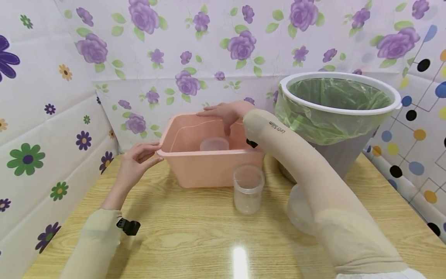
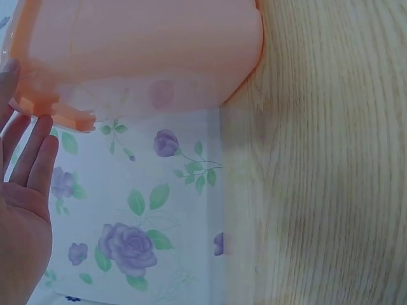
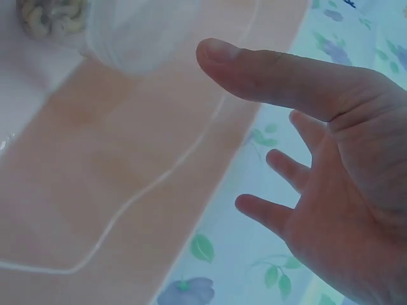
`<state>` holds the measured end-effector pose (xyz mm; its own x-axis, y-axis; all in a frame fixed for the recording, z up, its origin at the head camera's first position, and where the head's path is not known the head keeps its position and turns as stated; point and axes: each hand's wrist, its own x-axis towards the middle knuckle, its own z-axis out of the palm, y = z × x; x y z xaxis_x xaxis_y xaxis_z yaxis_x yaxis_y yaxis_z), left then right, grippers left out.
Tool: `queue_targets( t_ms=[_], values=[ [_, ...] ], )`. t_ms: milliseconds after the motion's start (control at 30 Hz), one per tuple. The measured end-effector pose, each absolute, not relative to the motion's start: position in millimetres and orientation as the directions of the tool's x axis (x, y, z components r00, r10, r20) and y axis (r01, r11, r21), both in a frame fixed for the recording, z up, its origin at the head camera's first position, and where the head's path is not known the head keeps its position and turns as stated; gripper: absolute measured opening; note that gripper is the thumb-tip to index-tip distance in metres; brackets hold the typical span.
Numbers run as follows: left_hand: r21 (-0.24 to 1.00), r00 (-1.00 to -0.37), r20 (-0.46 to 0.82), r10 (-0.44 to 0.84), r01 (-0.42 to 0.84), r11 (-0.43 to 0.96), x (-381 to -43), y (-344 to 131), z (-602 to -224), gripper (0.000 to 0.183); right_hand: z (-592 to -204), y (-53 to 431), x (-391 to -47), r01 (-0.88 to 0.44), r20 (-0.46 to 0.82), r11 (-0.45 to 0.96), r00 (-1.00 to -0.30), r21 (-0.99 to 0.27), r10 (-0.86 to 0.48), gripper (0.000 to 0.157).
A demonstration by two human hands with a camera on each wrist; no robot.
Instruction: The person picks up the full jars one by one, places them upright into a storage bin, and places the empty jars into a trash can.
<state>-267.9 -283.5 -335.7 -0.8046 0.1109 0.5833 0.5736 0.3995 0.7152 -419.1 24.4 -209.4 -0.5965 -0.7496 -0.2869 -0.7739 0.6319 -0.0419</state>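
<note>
A pink plastic basin (image 1: 212,168) stands on the wooden table against the flowered backdrop. My left hand (image 1: 137,157) holds its left front rim corner between fingers and thumb; in the left wrist view these fingers (image 2: 44,146) are at the basin's edge. Over the far rim is my right hand (image 1: 226,114), fingers spread apart and thumb pointing down inside. The right wrist view shows that hand (image 3: 343,152) holding nothing. Inside the basin sits a clear jar with a whitish lid (image 3: 137,32); small curved pale pieces (image 3: 54,16) show through its wall.
In front of the basin stands a clear empty-looking jar (image 1: 248,190). A translucent round container (image 1: 299,211) is partly hidden behind my right forearm. At the right back, a grey bin (image 1: 338,155) with a white rim and green liner stands close to that arm.
</note>
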Motion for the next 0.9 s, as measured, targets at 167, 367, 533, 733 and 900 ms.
queue_targets(
  t_ms=[167, 367, 533, 733, 900],
  values=[
    [0.721, -0.811, 0.576, 0.108, 0.565, 0.402, -267.4, -283.0, -337.5, 0.034, -200.2, 29.6, -419.7, -0.776, -0.262, 0.628, -0.595, -0.061, -0.76, 0.112],
    [0.718, -0.808, 0.577, 0.115, 0.57, 0.399, -268.6, -283.3, -336.7, 0.033, -188.5, 34.4, -418.5, -0.791, -0.209, 0.604, -0.576, -0.102, -0.79, 0.112],
    [0.717, -0.81, 0.573, 0.126, 0.57, 0.402, -269.5, -284.7, -333.7, 0.034, -179.1, 38.4, -413.1, -0.807, -0.158, 0.577, -0.558, -0.127, -0.815, 0.108],
    [0.709, -0.812, 0.568, 0.138, 0.567, 0.418, -269.9, -284.8, -334.0, 0.034, -172.7, 47.5, -398.5, -0.794, -0.103, 0.585, -0.576, -0.165, -0.811, 0.104],
    [0.696, -0.806, 0.577, 0.131, 0.569, 0.438, -269.9, -283.6, -334.2, 0.034, -165.6, 59.6, -381.3, -0.806, -0.002, 0.566, -0.574, -0.173, -0.819, 0.1]
  ],
)
